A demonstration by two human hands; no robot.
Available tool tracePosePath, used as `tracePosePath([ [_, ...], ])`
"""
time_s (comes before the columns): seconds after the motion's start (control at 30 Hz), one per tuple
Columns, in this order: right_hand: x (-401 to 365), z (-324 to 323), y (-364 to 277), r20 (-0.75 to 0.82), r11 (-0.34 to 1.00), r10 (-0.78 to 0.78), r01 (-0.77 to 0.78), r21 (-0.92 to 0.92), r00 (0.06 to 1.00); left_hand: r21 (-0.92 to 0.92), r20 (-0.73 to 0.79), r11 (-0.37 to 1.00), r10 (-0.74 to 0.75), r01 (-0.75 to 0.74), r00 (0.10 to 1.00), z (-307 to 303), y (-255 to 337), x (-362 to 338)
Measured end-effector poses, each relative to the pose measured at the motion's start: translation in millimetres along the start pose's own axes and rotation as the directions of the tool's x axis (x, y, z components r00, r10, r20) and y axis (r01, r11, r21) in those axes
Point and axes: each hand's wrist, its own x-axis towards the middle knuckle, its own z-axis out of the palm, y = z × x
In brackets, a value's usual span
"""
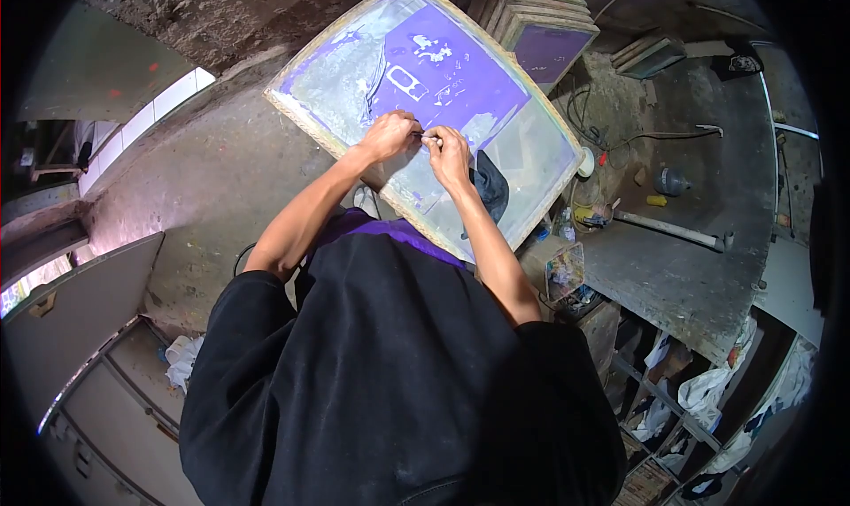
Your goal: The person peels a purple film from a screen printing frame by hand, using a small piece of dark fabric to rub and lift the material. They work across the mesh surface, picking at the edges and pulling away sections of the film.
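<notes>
A wooden-framed printing screen (549, 116) with a purple coating and pale washed patches leans in front of me. My left hand (387, 136) and my right hand (449, 151) meet over its lower middle. Together they pinch a small thin tool (428, 138) between the fingertips, right against the mesh. Both hands are closed around that tool; its exact shape is too small to tell. A dark cloth (491, 187) hangs at the screen's lower edge beside my right wrist.
A stack of framed screens (540, 19) stands behind the screen. A grimy concrete counter (682, 267) at right carries cables, a pipe (673, 230), a small jar and a clear box (564, 271). Shelves with rags lie below right. A grey cabinet (80, 329) is at left.
</notes>
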Motion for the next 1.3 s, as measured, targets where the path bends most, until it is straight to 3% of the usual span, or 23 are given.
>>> tracePosePath([
  [0.1, -5.2, -10.8, -4.2, -0.012, 0.964, -0.231, 0.227, -0.135, 0.973, -0.033, 0.047, 0.999, -0.033, 0.035, 0.998, -4.5, -2.0, 2.3],
  [0.23, -11.0, -3.4, 10.1, 0.014, 0.934, -0.286, 0.282, -0.221, 0.958, -0.102, 0.031, 0.994, -0.027, 0.03, 0.999, -4.8, -5.3, 4.8],
  [0.5, 3.0, -0.2, 24.8, 0.056, 0.952, -0.193, 0.201, -0.231, 0.98, -0.122, 0.034, 0.989, -0.079, 0.082, 0.996, -4.8, -11.6, 5.3],
  [0.63, 9.8, -4.6, 22.5, 0.063, 0.964, -0.143, 0.153, -0.219, 0.988, 0.042, 0.132, 0.993, -0.114, 0.109, 0.985, -24.2, 15.7, 1.9],
  [0.73, 10.6, -9.8, 19.1, 0.061, 0.959, -0.153, 0.163, -0.232, 0.986, 0.105, -0.074, 0.993, 0.067, -0.059, 0.995, -21.1, 25.3, -7.5],
  [0.87, 10.8, -10.0, 17.4, 0.033, 0.949, -0.201, 0.203, -0.24, 0.979, 0.199, -0.142, 0.976, 0.123, -0.093, 0.982, 2.0, 17.5, -16.1],
  [1.03, 2.6, -13.8, 11.8, 0.011, 0.922, -0.24, 0.232, -0.31, 0.971, 0.254, -0.185, 0.961, 0.16, -0.11, 0.97, 13.4, 9.7, -15.4],
  [1.3, -19.3, -8.2, 18.5, -0.112, 0.916, -0.332, 0.292, -0.274, 0.937, 0.198, -0.205, 0.976, 0.135, -0.094, 0.969, 13.2, 7.4, -9.8],
])
